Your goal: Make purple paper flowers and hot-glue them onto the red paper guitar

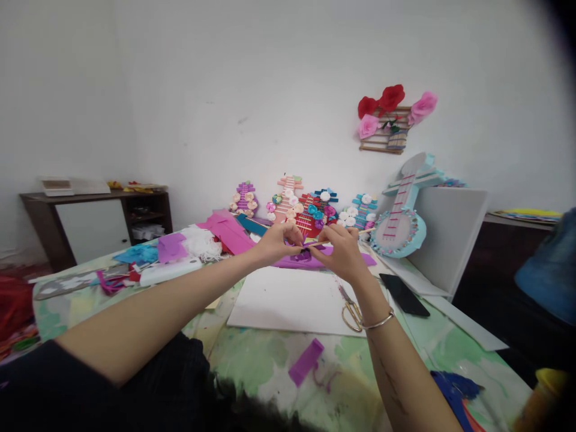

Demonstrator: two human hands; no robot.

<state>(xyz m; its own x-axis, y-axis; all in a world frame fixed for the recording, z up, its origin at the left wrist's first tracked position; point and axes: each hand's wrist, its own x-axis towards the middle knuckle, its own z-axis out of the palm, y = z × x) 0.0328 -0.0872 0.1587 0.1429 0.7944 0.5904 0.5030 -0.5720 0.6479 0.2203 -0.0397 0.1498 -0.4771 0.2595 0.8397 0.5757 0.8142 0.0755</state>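
Observation:
My two hands meet over the far edge of a white board [283, 303], pinching a small piece of dark purple paper [304, 254] between them. My left hand [283, 242] grips its left side with thumb and fingertips. On the other side, my right hand [341, 251] pinches it too, and a thin pale stick [316, 244] shows at those fingers; its full length is hidden. Behind and below the hands lies a purple paper sheet [363, 258]. Gold-handled scissors [352, 313] rest on the board's right edge, near my right wrist. A purple strip [306, 362] lies closer to me.
A black phone [405, 295] lies right of the board. Several flower-decorated stick crafts [288, 195] stand along the wall, with a light-blue paper instrument [400, 219] at right. Pink paper [229, 231], white shreds [202, 243] and a glue gun [171, 271] occupy the left side.

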